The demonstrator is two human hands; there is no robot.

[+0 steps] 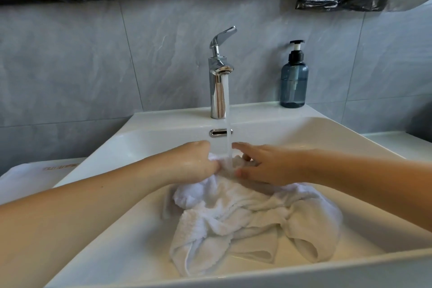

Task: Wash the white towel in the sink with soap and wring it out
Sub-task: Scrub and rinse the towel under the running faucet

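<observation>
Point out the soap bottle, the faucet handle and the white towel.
soap bottle [294, 86]: head view, on its blue body.
faucet handle [224, 37]: head view, on the chrome lever.
white towel [233, 215]: head view, on its bunched middle.

body: two bare forearms | sleeves: none visible | hands [233, 166]: bare, wet sheen on left

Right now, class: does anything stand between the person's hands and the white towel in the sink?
Nothing visible does. The left hand and right hand both grip the white towel directly under the water stream.
</observation>
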